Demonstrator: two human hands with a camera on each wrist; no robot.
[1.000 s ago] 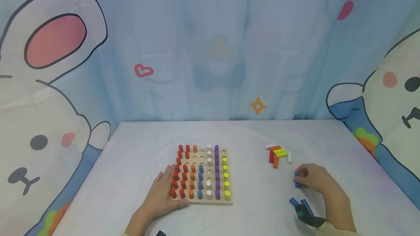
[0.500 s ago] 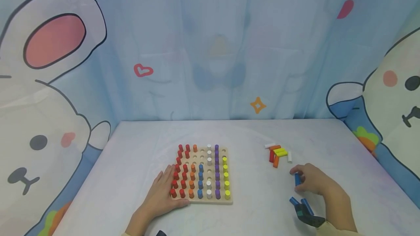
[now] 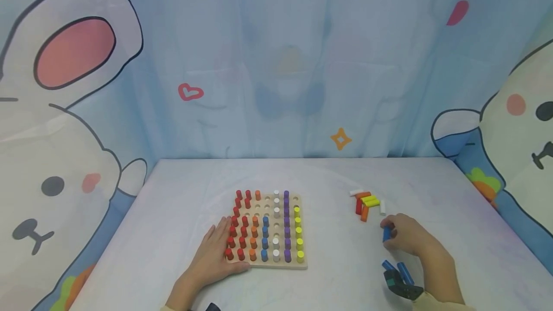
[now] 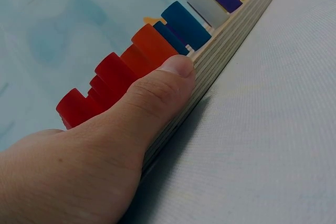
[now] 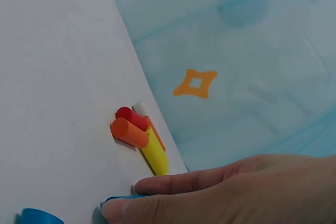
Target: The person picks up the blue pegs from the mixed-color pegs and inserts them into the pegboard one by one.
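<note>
A wooden pegboard (image 3: 282,266) stands left of centre on the table, with columns of red, orange, blue, white, purple and yellow pegs and some bare holes. My left hand (image 3: 209,256) rests against its front left corner, fingers stretched along the left side. In the left wrist view the thumb (image 4: 163,85) presses on the board's front edge. Over on the right, my right hand (image 3: 406,234) pinches a blue peg (image 3: 386,234) between thumb and fingers. The right wrist view shows just a sliver of that blue peg (image 5: 126,197) at the thumb tip.
Beyond the right hand lies a small pile of loose pegs, with yellow pegs (image 3: 370,201), an orange peg (image 3: 365,214) and a white peg (image 3: 382,208). Two blue pegs (image 3: 405,273) lie nearer, beside the black wrist camera (image 3: 402,287). A printed curtain (image 3: 276,124) hangs behind the table.
My right hand has shifted slightly left with the blue peg, its grip altering on the way. The left hand and the pegboard stay in place.
</note>
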